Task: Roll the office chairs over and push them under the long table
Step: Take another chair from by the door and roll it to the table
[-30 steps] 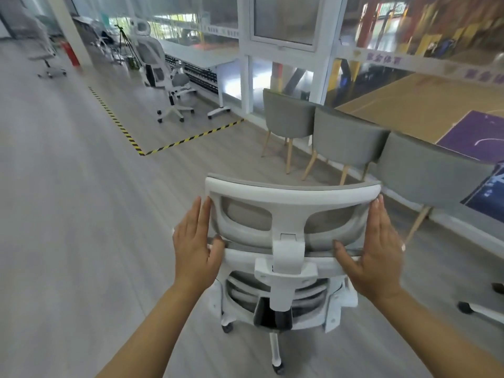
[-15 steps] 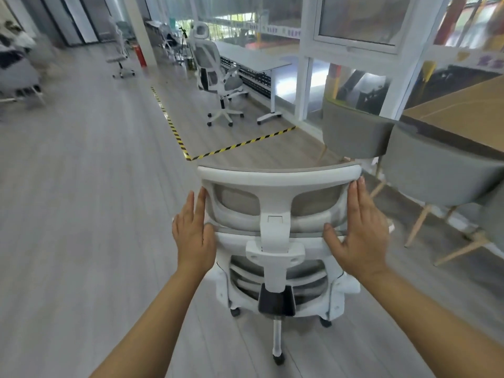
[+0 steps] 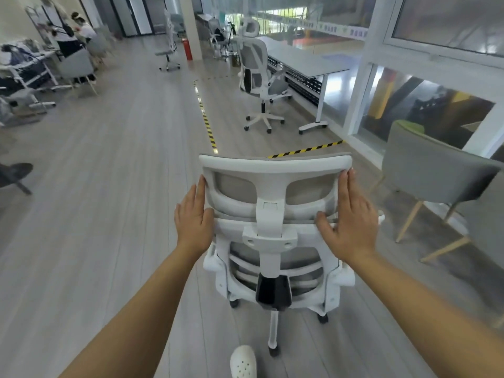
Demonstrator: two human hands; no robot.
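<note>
Left hand [image 3: 194, 214] and right hand [image 3: 351, 222], fingers straight, press the headrest sides of the white mesh-backed office chair [image 3: 275, 227]. View has swung left; the long grey-topped table [image 3: 302, 60] now at 1 o'clock, probably the target. Chair well short.

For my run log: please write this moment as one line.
phase: rolling | left hand: on office chair headrest | right hand: same | long table: ahead

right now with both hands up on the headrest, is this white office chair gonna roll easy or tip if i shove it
The office chair probably rolls easily: it sits on casters on smooth plank floor. Left hand and right hand press high on the headrest, so a hard shove may tilt it. The headrest's narrow stalk might flex.
</note>
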